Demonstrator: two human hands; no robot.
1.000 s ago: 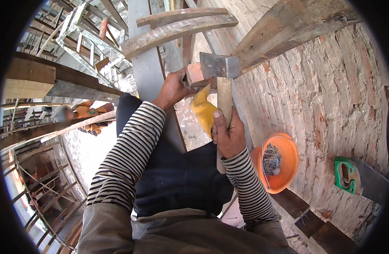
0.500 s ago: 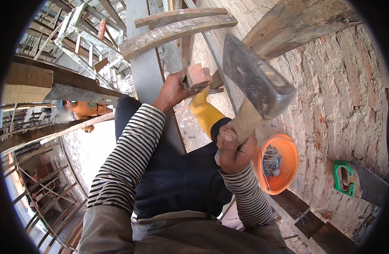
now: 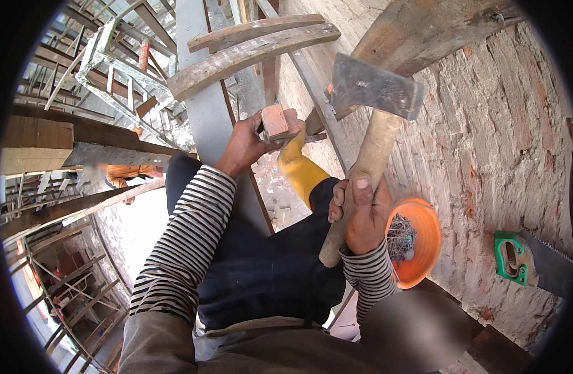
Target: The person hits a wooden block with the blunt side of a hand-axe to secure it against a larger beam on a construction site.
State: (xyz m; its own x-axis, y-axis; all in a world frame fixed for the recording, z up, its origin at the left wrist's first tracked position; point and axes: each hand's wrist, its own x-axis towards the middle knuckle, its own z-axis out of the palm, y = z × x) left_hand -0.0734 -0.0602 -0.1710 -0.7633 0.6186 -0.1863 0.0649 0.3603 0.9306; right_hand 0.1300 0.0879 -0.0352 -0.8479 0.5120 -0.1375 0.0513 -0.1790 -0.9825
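Reddish brick is gripped by the left hand, left of the hatchet that the right hand clasps. Chipping seems the step; another blow calls for careful aim.

There are two hands, one axe, one saw, one yellow boot, one orange bucket and two bent boards at twelve o'clock.

The place appears to be a building site, shown by a rough brick wall, a heavy timber beam, boards, a hatchet, a handsaw and an orange bucket of nails.
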